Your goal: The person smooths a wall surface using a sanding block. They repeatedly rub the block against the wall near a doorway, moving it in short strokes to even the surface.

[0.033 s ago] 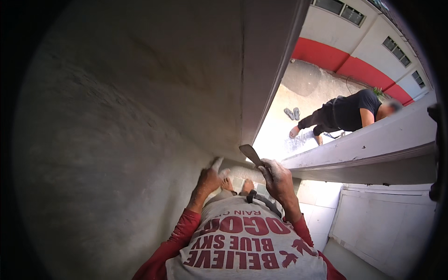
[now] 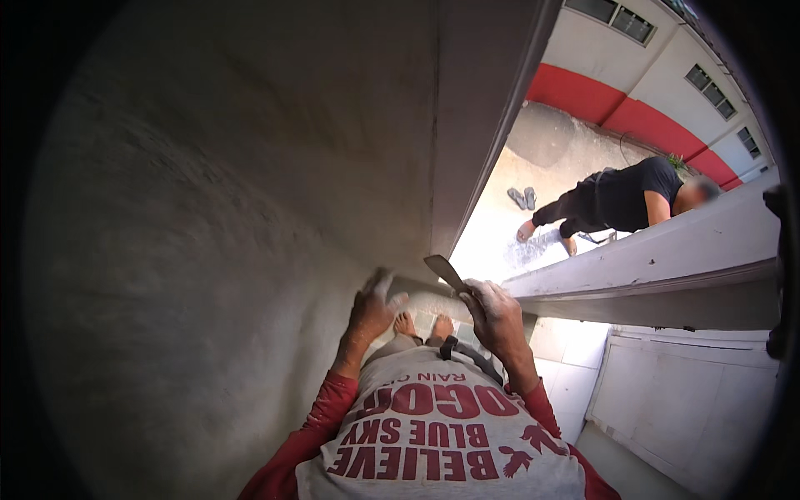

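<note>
Right hand point(image 2: 497, 323), pale with dust, is gripping a flat-bladed scraper point(image 2: 445, 272), whose blade is pointing up and leftward. Opposite, the left hand point(image 2: 372, 313) is holding nothing, fingers loosely spreading near the grey wall point(image 2: 208, 250). Outside, a person in dark clothes point(image 2: 627, 198) is leaning forward near some slippers point(image 2: 530, 199).

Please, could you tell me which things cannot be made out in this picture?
- Head view: the handle of the flat-bladed tool, covered by the right hand.
- Head view: the other person: face blurred, lower part of the visible arm hidden behind the pale slanted panel.
- Head view: the upper window, cut off by the top edge.
</note>
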### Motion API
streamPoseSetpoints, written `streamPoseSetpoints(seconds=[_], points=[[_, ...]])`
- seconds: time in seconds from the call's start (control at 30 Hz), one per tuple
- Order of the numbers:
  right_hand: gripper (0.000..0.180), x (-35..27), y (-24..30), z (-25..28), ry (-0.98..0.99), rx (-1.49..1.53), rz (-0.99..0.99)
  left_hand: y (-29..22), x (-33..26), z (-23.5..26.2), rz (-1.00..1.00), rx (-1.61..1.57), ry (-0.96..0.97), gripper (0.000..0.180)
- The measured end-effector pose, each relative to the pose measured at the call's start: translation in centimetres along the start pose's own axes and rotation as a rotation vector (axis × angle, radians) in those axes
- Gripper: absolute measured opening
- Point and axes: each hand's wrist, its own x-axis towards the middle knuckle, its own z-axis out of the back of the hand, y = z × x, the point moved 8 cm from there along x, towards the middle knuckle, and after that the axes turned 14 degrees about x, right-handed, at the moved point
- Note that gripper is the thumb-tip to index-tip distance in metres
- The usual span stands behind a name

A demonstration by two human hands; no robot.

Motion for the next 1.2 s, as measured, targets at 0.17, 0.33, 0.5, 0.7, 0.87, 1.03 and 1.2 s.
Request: streamPoseSetpoints(seconds=[0.17, 0.33, 0.5, 0.7, 0.87, 1.03, 1.2], points=[[0.021, 1.3, 0.6, -1.1, 0.127, -0.122, 0.148, -1.9, -1.0, 8.2, -0.020, -0.136, -0.444, 0.069], [0.023, 2.4, -0.3, -2.9, 0.263, -0.036, 0.054, -1.7, -3.7, 11.6, 0.143, 0.110, -0.726, 0.064], [0.024, 3.2, -0.3, -4.8, 0.343, 0.134, -0.083, 1.3, -3.9, 8.8, 0.269, -0.645, -0.465, 0.054], [0.038, 3.4, -0.4, -6.3, 0.362, 0.711, -0.477, -2.3, -2.6, 8.3, 0.187, -0.966, -0.249, 0.044], [0.043, 3.8, 1.1, -6.3, 0.292, 0.902, -0.474, -5.1, -0.9, 12.4, 0.066, -0.747, -0.303, 0.029], [0.041, 4.2, 2.3, -5.9, 0.182, 1.015, -0.387, -7.1, -0.4, 16.1, -0.091, -0.627, -0.415, 0.023], [0.063, 4.8, 5.4, -5.3, 0.093, 0.817, -0.147, -8.7, 0.7, 19.4, -0.221, -0.715, -0.408, 0.021]])
